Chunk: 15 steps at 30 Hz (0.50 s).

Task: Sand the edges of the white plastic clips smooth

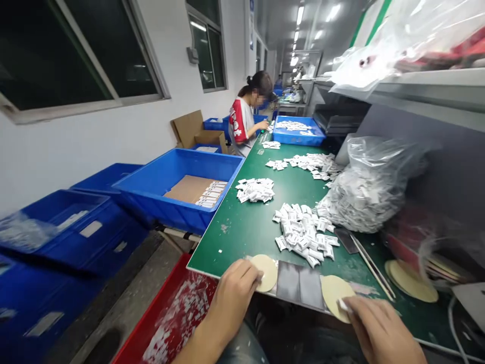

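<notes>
At the front edge of the green table, my left hand [235, 284] has its fingers closed at the left cream round disc [267, 272]; what they hold, if anything, is hidden. My right hand [379, 323] pinches a small white piece [343, 304] over the right cream round disc [335, 296]. Two dark grey flat rectangles [299, 284] lie between the discs. Just beyond them is a heaped pile of small white plastic pieces [303, 232] with dark marks.
More white pieces [255, 190] lie in piles along the green table [242, 235]. A filled clear bag [367, 187], thin sticks [373, 268] and further discs [411, 280] are at right. Blue crates [178, 217] and a red bin [151, 308] stand left. A co-worker [244, 119] sits farther along.
</notes>
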Tool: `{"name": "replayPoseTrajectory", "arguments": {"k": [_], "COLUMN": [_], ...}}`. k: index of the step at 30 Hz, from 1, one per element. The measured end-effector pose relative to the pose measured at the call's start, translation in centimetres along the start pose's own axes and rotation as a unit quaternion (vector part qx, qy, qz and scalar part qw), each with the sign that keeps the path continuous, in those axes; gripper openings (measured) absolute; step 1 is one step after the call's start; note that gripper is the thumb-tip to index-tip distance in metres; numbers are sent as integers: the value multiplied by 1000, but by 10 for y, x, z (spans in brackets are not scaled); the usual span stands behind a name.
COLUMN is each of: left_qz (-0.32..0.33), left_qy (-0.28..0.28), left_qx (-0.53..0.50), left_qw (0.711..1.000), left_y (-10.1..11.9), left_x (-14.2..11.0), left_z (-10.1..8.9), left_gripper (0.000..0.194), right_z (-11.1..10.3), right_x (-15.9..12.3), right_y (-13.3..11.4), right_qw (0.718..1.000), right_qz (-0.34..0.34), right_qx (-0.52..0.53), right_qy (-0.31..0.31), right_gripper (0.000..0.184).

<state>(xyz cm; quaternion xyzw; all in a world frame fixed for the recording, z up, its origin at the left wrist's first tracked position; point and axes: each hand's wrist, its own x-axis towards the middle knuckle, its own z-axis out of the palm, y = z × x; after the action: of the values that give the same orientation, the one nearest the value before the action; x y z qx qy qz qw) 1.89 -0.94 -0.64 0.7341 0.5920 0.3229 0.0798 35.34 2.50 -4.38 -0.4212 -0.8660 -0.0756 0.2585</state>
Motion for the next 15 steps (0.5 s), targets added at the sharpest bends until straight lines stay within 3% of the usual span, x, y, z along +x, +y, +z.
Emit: {"name": "replayPoseTrajectory", "arguments": {"k": [6, 10, 15], "left_qz": [6, 100, 53], "left_qy": [-4, -72, -2], "left_qx": [23, -26, -7], "left_qw": [1000, 992, 999], "left_y": [-4, 9, 42], "left_x": [-10, -17, 20], "left_z": [-7, -14, 22], "left_gripper": [16, 13, 16], "right_z": [-18, -37, -15], "right_x": [10, 16, 60], "right_y": [-20, -51, -73], "right_qw": [998, 999, 996], "right_qz": [44, -33, 57], "right_qx": [-42, 20, 42], "right_qy": [-4, -3, 48], "right_gripper": [17, 21, 23]}}
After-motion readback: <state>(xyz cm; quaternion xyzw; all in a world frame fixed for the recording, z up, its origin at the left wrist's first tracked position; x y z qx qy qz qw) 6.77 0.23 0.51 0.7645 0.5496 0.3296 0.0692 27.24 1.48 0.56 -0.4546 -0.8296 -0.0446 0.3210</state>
